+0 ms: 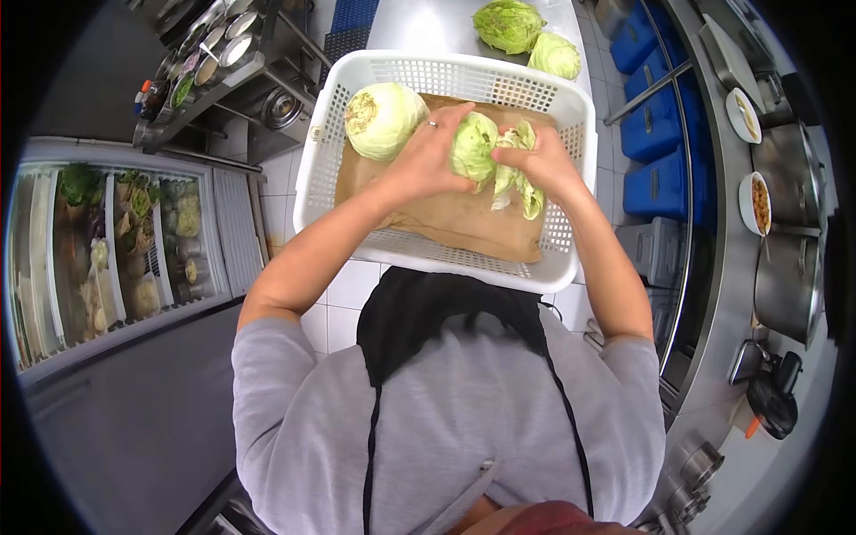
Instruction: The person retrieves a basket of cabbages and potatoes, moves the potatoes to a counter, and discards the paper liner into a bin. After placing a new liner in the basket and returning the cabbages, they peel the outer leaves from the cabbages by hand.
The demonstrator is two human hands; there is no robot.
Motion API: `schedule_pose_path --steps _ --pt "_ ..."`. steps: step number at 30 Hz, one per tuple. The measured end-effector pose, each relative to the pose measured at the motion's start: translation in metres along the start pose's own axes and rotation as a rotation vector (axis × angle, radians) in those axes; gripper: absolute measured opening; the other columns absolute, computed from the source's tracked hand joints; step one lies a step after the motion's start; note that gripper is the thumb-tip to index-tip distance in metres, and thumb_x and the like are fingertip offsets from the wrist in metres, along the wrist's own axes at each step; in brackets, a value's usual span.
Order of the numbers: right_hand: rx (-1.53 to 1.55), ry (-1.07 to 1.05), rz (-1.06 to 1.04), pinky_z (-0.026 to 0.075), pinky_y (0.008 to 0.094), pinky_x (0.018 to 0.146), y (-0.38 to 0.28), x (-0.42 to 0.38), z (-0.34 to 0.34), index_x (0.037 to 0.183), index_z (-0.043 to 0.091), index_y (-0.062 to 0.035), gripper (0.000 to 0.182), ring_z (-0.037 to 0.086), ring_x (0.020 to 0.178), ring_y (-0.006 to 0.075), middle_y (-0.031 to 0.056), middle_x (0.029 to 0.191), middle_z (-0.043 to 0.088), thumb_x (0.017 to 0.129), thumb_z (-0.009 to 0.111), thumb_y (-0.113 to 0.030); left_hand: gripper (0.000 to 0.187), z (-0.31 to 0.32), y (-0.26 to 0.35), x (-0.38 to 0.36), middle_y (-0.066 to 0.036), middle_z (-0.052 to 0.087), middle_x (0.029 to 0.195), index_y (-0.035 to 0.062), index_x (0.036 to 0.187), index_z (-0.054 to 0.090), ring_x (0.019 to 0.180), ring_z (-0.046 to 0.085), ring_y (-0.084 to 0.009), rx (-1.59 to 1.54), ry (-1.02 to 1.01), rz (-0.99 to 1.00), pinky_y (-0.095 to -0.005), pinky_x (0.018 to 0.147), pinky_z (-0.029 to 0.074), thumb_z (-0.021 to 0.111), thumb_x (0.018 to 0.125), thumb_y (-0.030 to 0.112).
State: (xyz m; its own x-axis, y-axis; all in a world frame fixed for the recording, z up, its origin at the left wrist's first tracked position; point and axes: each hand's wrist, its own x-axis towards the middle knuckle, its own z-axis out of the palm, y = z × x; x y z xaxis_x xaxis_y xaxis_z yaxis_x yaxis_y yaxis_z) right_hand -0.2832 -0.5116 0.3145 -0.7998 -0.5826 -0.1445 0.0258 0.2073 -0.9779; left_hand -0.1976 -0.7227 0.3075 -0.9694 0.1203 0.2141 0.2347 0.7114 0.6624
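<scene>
My left hand [437, 147] is wrapped round the left side of a small green head of lettuce [473, 150], above a white perforated basket [308, 178]. Torn, wilted outer leaves [519, 183] hang from my right hand [539, 159], pinched between its thumb and fingers just right of the head. A larger pale cabbage [385, 120], its cut stem end showing, sits in the basket's back left corner near my left hand. Brown paper [446, 218] lines the basket floor. The undersides of both hands are hidden.
Two more green heads [508, 25] lie on the steel table [419, 27] behind the basket. A glass-topped fridge [116, 241] with vegetables stands at left, below a rack of containers [209, 67]. Blue bins [655, 183], bowls [755, 203] and large pots [789, 267] line the right.
</scene>
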Motion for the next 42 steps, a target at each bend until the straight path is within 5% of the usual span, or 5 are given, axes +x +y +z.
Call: schedule_pose_path --steps 10,22,26,32,42 --pt "0.98 0.139 0.1 0.055 0.0283 0.055 -0.002 -0.015 -0.053 0.089 0.067 -0.0034 0.015 0.067 0.065 0.0156 0.0066 0.082 0.07 0.086 0.077 -0.015 0.096 0.007 0.009 0.017 -0.026 0.049 0.136 0.0015 0.14 0.045 0.129 0.046 -0.044 0.33 0.034 -0.095 -0.0499 0.107 0.042 0.086 0.067 0.047" --pt "1.284 0.285 0.157 0.046 0.0331 0.052 -0.015 -0.044 -0.081 0.081 0.063 -0.0073 0.082 0.055 0.063 0.0232 0.0081 0.07 0.057 0.084 0.042 -0.087 0.098 0.009 0.057 0.038 -0.029 0.043 0.142 0.0043 0.146 0.045 0.133 0.041 -0.0445 0.334 0.212 0.21 -0.0525 0.11 0.037 0.081 0.072 0.056" --pt "1.342 0.274 0.105 0.056 0.0429 0.081 -0.01 -0.033 -0.05 0.098 0.064 -0.0095 0.063 0.067 0.085 0.0268 0.0105 0.094 0.069 0.096 0.042 -0.069 0.091 0.041 0.108 0.063 -0.024 0.031 0.156 0.0059 0.149 0.043 0.144 0.03 -0.0467 -0.007 0.166 0.639 -0.0556 0.114 0.032 0.079 0.078 0.051" --pt "1.398 0.291 -0.213 0.048 0.0357 0.101 -0.031 -0.077 -0.015 0.136 0.052 -0.0091 0.06 0.057 0.118 0.0164 0.0063 0.124 0.06 0.1 0.049 -0.057 0.061 0.058 0.11 0.089 -0.018 0.067 0.124 0.0018 0.136 0.054 0.122 0.061 -0.0399 -0.141 0.134 0.838 -0.0565 0.114 0.032 0.078 0.084 0.023" --pt "1.078 0.947 -0.422 0.05 0.0315 0.094 -0.036 -0.181 0.004 0.129 0.05 -0.002 0.055 0.057 0.109 0.0147 0.007 0.117 0.058 0.094 0.072 -0.038 0.101 0.092 0.172 0.038 -0.025 0.006 0.166 0.0034 0.16 0.01 0.15 0.0 -0.0524 -0.136 -0.36 1.006 -0.0687 0.115 0.005 0.049 0.092 0.067"
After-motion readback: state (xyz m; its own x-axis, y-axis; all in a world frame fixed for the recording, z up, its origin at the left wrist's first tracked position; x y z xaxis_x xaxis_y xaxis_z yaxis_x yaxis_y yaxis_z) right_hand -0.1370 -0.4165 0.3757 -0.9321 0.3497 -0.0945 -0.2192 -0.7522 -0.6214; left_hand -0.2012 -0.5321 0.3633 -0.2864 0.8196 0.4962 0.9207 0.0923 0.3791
